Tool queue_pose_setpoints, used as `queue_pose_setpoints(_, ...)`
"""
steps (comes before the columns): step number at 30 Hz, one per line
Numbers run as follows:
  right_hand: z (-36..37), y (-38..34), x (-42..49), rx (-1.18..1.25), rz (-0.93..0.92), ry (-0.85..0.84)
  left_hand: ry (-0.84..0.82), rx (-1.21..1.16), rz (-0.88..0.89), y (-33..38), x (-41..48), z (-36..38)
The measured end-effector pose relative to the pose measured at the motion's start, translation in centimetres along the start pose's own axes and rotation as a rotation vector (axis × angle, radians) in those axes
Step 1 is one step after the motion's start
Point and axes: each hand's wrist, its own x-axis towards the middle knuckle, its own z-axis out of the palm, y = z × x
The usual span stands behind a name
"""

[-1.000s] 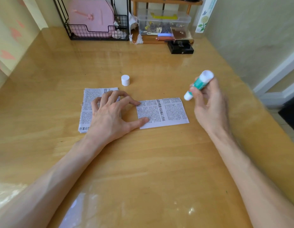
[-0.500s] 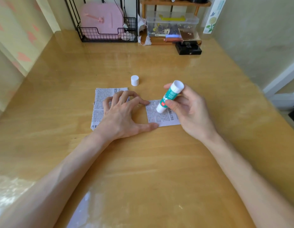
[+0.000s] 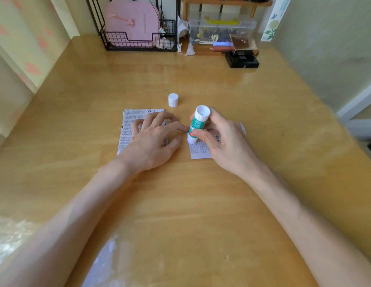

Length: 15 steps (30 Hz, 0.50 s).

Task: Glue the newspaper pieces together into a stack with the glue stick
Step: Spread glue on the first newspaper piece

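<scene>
A single newspaper piece lies on the wooden table, mostly covered by my right hand. That hand grips a green and white glue stick, tilted, with its lower tip down on the left end of the piece. My left hand lies flat with fingers spread; its forefinger and thumb reach the piece's left edge. Under the left hand's other fingers is a stack of newspaper pieces. The glue stick's white cap stands just behind the papers.
At the table's far edge stand a black wire basket with a pink item, a clear plastic box on a wooden shelf, and a small black box. A wall runs along the right side.
My right hand has come left and down from the air, bringing the glue stick's tip onto the left end of the single piece. My left hand has stayed in place.
</scene>
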Motion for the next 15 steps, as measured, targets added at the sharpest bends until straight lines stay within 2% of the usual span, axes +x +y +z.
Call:
queue_pose_setpoints(7,-0.2,-0.1,0.3,-0.083,-0.008,-0.058,0.119,0.157,0.067,0.1,-0.2,0.7)
queue_pose_setpoints(15,-0.7,-0.5,-1.1,-0.026,-0.008,-0.110,0.144,0.158,0.069,0.0,-0.2,0.9)
